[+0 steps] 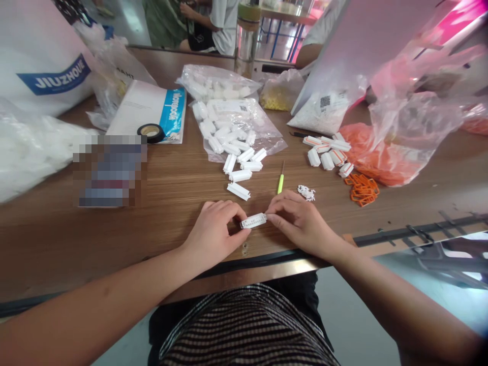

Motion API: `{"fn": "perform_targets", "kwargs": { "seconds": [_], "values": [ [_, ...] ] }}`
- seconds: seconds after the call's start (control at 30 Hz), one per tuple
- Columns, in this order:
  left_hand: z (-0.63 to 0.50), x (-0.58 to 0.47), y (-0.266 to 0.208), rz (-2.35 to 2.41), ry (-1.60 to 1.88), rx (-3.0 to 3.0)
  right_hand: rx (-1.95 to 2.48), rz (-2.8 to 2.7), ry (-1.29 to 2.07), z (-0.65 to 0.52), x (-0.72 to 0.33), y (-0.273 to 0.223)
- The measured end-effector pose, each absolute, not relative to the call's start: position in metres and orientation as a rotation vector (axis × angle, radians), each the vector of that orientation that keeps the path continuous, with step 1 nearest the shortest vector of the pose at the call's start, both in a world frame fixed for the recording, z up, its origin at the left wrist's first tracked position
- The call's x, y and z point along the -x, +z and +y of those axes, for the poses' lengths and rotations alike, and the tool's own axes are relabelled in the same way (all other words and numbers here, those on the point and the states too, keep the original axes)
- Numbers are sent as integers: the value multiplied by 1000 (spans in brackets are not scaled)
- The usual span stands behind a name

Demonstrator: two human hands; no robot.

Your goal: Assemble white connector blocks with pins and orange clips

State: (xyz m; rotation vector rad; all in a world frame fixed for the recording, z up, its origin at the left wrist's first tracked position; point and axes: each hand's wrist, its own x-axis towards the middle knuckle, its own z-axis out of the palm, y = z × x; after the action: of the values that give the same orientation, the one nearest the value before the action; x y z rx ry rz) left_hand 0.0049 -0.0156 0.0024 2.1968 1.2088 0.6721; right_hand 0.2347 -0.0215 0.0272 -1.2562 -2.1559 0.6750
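Near the table's front edge, my left hand grips a white plastic connector housing by its left end, between thumb and fingers. Rows of small holes show on the housing's upper face. My right hand is closed in a pinch at the housing's right end; whatever is between those fingertips is too small to make out. Just beyond the right hand lie a yellow-green-handled tool with a thin shaft and a little pile of small white parts. Several loose white housings lie beyond the left hand.
Behind are a clear bag of white housings, a notebook with black tape, and a bottle. To the right are orange-striped housings, orange clips and a bag of orange parts. People are across the table.
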Motion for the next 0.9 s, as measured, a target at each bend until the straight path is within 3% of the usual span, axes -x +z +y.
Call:
{"fn": "perform_targets", "kwargs": {
  "seconds": [0.57, 0.9],
  "values": [
    [-16, -4, 0, 1207, 680, -2205, 1209, -2482, 175, -27, -228, 30],
    [-16, -4, 3, 1194, 679, -2194, 1283, -2383, 310, -23, -227, 27]
  ]
}}
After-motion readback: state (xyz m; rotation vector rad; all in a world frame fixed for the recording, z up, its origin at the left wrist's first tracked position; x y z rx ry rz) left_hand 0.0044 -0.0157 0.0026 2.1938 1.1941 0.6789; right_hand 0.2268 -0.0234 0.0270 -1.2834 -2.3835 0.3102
